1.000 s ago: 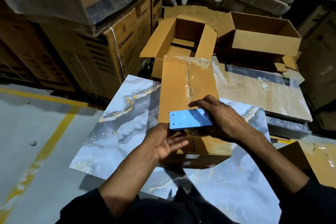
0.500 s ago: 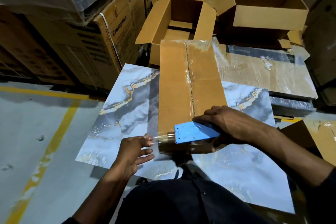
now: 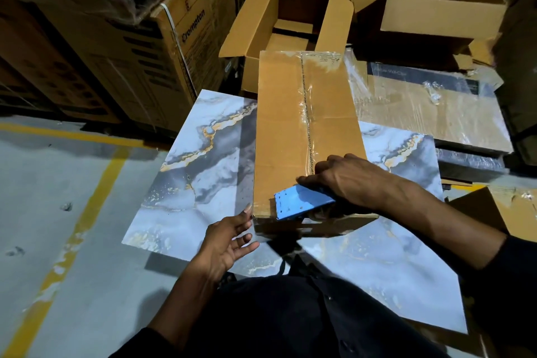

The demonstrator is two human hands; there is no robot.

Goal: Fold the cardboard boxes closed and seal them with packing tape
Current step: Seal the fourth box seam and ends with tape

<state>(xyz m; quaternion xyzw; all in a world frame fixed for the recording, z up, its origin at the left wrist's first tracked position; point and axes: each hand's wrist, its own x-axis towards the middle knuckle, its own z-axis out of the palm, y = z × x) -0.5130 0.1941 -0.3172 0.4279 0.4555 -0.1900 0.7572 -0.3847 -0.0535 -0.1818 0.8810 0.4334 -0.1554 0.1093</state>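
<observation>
Right now the long cardboard box [image 3: 308, 136] lies flat on a marble-patterned slab [image 3: 197, 171], its flaps folded shut and a strip of clear tape [image 3: 312, 102] running down the centre seam. At the near end, the right hand [image 3: 345, 183] curls round a blue tape dispenser [image 3: 302, 205] and holds it down on the box's top edge. The left hand [image 3: 229, 241] hovers just beside the near left corner of the box, fingers spread and relaxed, holding nothing; one fingertip seems to touch the corner, though I cannot be sure. Crowding the far end, an open carton [image 3: 290, 26] stands with its flaps raised, and a second open carton [image 3: 436, 6] sits to its right. A plastic-wrapped flat pack [image 3: 430, 113] lies just right of the box. Stacked printed cartons [image 3: 162, 46] wall off the left, beyond a yellow floor line [image 3: 87, 206].
</observation>
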